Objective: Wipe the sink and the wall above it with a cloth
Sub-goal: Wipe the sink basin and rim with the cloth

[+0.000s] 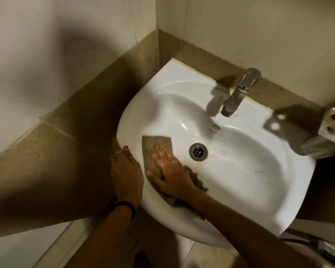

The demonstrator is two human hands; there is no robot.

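Right hand (169, 172) is flat on the brown cloth (156, 151), fingers spread and straight, pressing it onto the left inner slope of the sink (240, 190) bowl, just left of the drain (198, 152). The hand looks wet and shiny. Part of the cloth bunches under the wrist and trails over the near rim. Left hand (125, 171) is just beside it on the outer left rim, thumb on top of the rim, bracing; I can't see the fingers past the edge, so whether they wrap under I can't tell.

Tips for this bit, as I'd do it: keep the palm flat so the whole cloth drags, not just the fingertips, and work in overlapping sweeps toward the drain so the grime goes down it. There are yellowish streaks right of the drain and along the right slope that probably need firmer passes. Tuck the loose tail in or it'll just smear. The faucet (238, 93) base at the far edge and the wall (259, 31) above it look like they're yet to be done.
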